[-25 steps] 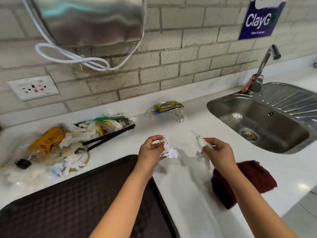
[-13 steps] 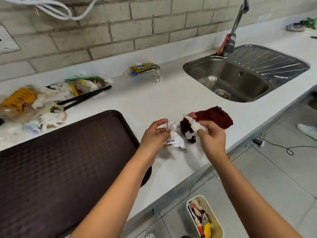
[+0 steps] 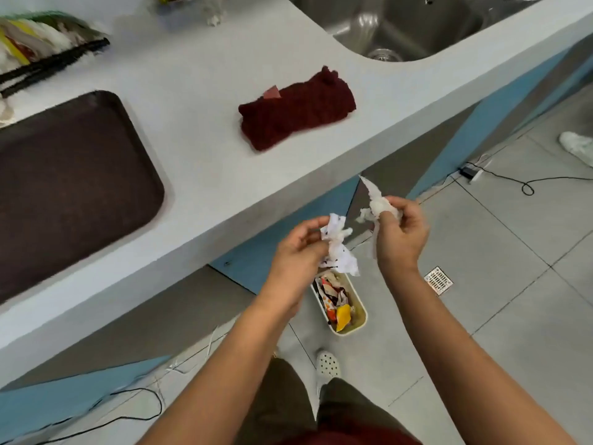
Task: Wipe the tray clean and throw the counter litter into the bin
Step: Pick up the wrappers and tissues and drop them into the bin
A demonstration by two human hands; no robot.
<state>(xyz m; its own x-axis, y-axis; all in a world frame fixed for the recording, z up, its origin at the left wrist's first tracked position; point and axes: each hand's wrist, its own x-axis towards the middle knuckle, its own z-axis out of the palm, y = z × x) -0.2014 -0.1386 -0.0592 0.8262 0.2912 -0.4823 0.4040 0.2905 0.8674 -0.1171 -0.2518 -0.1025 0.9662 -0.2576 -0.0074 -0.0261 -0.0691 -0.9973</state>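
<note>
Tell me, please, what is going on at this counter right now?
A person is clearing litter. The left hand pinches a crumpled paper scrap and the right hand grips a white tissue wad, both held off the counter above the floor bin, not yet dropped. The brown tray, red cloth and more litter lie on the counter.

tray (image 3: 64,175) left of cloth (image 3: 296,112) on counter (image 3: 205,175); bin (image 3: 351,326) on floor below hands (image 3: 346,239)
</note>
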